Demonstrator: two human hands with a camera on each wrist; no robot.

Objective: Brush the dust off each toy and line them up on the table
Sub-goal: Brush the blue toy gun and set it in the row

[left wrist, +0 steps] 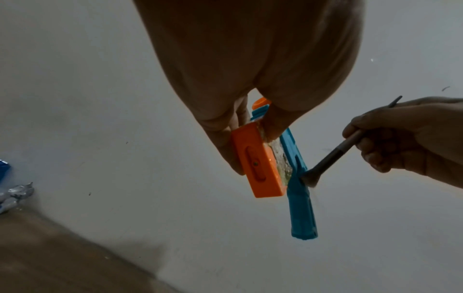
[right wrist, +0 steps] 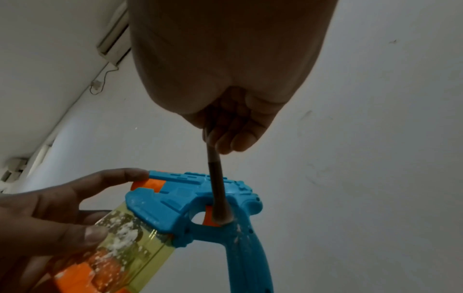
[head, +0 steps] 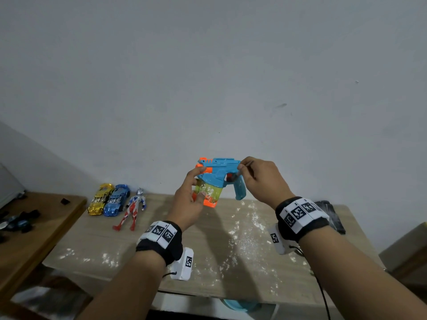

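A blue and orange toy blaster [head: 219, 174] [left wrist: 298, 190] [right wrist: 190, 200] with a clear yellow-green tank hangs above the table's far edge. White powder clings to the tank and grip. My left hand [head: 191, 199] [right wrist: 50, 214] holds it by the tank, forefinger on the orange muzzle. My right hand [head: 261, 179] [left wrist: 400, 136] pinches a thin dark brush [left wrist: 333, 156] [right wrist: 216, 188]; its bristles press at the trigger where the grip begins. A gold car [head: 100, 199], a blue car [head: 116, 200] and a red-blue-silver figure [head: 131, 210] lie in a row at the table's far left.
The wooden table [head: 161, 257] is strewn with white powder in the middle and right. A dark object [head: 332, 213] lies at its far right corner. A lower wooden surface [head: 34, 241] on the left carries dark toys. A pale wall stands right behind.
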